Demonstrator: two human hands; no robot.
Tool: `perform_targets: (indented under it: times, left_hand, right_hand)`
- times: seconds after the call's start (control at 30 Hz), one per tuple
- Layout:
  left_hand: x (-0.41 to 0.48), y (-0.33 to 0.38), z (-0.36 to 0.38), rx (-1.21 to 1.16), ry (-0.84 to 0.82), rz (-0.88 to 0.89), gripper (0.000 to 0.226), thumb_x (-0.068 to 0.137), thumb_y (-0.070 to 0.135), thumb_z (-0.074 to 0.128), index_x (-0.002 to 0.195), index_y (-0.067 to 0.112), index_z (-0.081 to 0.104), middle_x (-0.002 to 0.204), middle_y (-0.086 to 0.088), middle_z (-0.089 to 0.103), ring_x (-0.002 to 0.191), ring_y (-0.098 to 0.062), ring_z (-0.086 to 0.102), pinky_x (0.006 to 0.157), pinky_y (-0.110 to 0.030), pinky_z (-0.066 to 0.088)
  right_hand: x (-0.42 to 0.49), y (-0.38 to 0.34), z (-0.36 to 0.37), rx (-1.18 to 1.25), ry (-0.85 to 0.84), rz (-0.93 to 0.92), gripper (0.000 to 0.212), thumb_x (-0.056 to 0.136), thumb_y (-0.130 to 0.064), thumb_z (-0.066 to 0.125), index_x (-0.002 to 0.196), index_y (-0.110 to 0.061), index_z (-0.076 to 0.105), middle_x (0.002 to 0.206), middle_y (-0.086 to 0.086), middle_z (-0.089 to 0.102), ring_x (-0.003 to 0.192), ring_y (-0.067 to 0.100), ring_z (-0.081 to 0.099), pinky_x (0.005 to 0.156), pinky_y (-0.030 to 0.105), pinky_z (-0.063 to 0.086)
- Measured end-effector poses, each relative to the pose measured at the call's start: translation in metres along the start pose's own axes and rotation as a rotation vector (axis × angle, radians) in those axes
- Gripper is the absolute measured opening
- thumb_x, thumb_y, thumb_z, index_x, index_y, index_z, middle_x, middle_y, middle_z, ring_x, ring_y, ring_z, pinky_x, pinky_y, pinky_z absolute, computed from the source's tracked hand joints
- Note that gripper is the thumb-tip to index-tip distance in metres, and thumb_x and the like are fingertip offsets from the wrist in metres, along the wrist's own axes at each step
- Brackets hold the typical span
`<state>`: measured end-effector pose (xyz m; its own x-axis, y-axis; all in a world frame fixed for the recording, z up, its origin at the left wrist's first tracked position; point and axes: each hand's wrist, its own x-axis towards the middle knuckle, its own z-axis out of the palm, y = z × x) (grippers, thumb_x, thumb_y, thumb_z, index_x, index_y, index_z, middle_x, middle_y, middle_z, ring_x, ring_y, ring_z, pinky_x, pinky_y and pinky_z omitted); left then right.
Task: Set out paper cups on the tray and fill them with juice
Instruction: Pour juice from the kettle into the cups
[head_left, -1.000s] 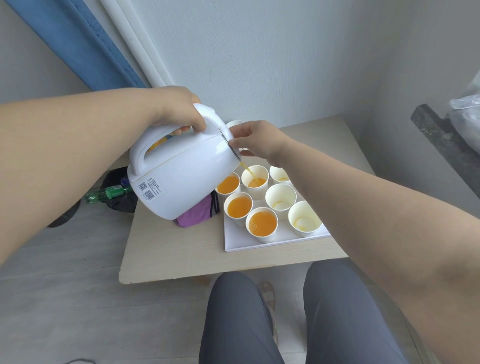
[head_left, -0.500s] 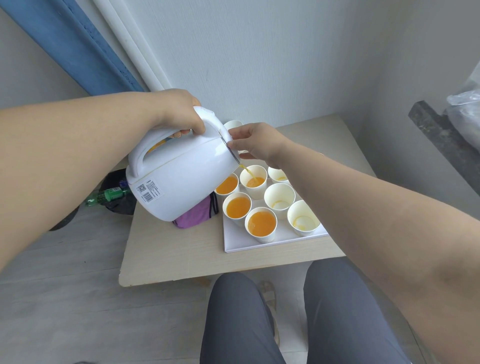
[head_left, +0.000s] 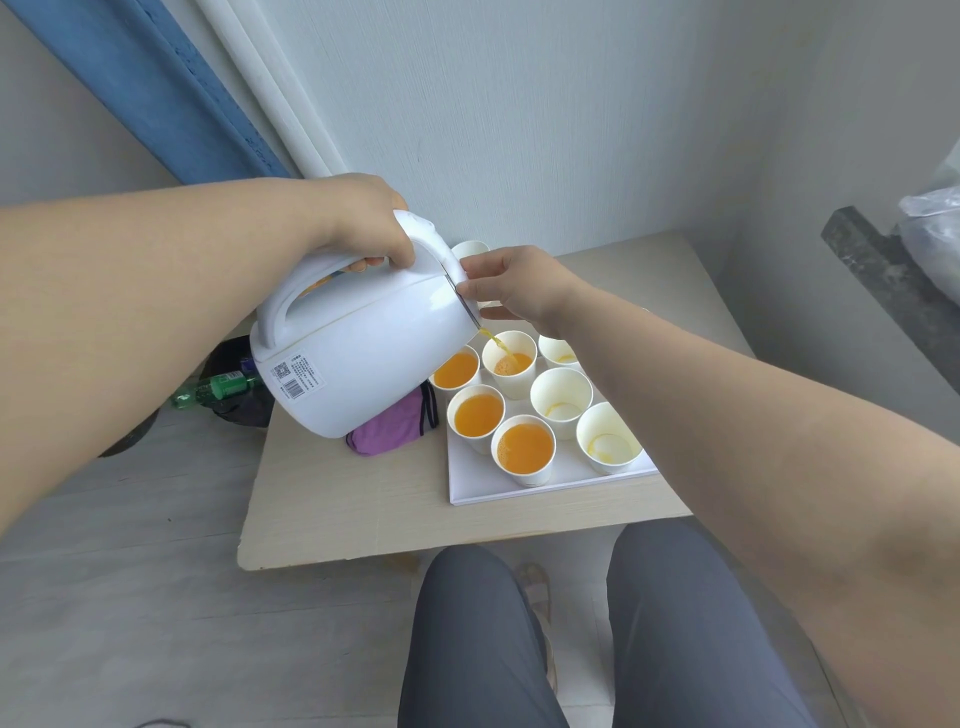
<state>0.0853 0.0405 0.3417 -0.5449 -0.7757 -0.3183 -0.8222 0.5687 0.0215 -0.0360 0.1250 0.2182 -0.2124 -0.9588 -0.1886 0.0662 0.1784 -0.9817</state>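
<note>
My left hand (head_left: 363, 228) grips the handle of a white jug (head_left: 358, 358), tilted to the right over the white tray (head_left: 478, 483). My right hand (head_left: 511, 283) holds the jug's lid at the spout with its fingertips. A thin stream of orange juice (head_left: 496, 345) runs into a paper cup (head_left: 509, 364) in the tray's middle row. Three cups on the left (head_left: 523, 448) hold orange juice. The cups on the right (head_left: 608, 444) hold only a trace at the bottom. One more cup (head_left: 470, 250) stands behind the jug, partly hidden.
A purple pouch (head_left: 387, 428) lies on the small beige table (head_left: 343, 509) under the jug. A green bottle (head_left: 218, 387) and a dark bag sit left of the table on the floor. My knees are at the table's front edge. A dark ledge (head_left: 883, 280) is at right.
The juice level in the cup under the spout has risen a little. Both hands and the jug have stayed in nearly the same place.
</note>
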Motion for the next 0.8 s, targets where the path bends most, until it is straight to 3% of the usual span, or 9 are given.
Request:
perform_targets:
  times: [0.23, 0.43, 0.63, 0.8]
  left_hand:
    - [0.0007, -0.0029, 0.0005, -0.012, -0.001, -0.009, 0.007, 0.077, 0.013, 0.064, 0.079, 0.009, 0.058, 0.065, -0.006, 0.060, 0.053, -0.022, 0.053, 0.062, -0.028, 0.045]
    - [-0.0005, -0.0024, -0.0016, -0.014, 0.002, -0.011, 0.008, 0.077, 0.014, 0.064, 0.075, 0.012, 0.056, 0.063, -0.004, 0.059, 0.053, -0.021, 0.053, 0.061, -0.028, 0.044]
    - [-0.0029, 0.0006, -0.0046, -0.011, 0.004, -0.013, 0.008, 0.078, 0.013, 0.063, 0.075, 0.010, 0.056, 0.063, -0.005, 0.058, 0.051, -0.021, 0.052, 0.056, -0.026, 0.042]
    - [-0.0048, 0.0020, -0.0058, -0.008, 0.013, -0.014, 0.007, 0.078, 0.014, 0.063, 0.082, 0.009, 0.059, 0.064, -0.006, 0.059, 0.055, -0.022, 0.053, 0.056, -0.025, 0.041]
  right_hand:
    - [-0.0015, -0.0022, 0.0011, -0.009, 0.002, -0.003, 0.029, 0.087, -0.003, 0.065, 0.115, -0.007, 0.067, 0.105, 0.004, 0.065, 0.094, 0.015, 0.060, 0.092, 0.031, 0.051]
    - [-0.0051, -0.0050, 0.0019, 0.005, -0.007, -0.006, 0.028, 0.088, -0.002, 0.064, 0.116, -0.006, 0.066, 0.104, 0.004, 0.064, 0.092, 0.014, 0.060, 0.082, 0.021, 0.051]
    - [-0.0043, -0.0054, 0.0011, 0.002, 0.018, 0.001, 0.017, 0.087, -0.005, 0.066, 0.104, -0.008, 0.069, 0.100, 0.005, 0.065, 0.092, 0.016, 0.060, 0.094, 0.030, 0.051]
    - [-0.0040, -0.0067, 0.0003, -0.019, 0.034, -0.003, 0.027, 0.087, -0.006, 0.066, 0.113, 0.003, 0.066, 0.102, 0.007, 0.063, 0.092, 0.016, 0.058, 0.090, 0.029, 0.051]
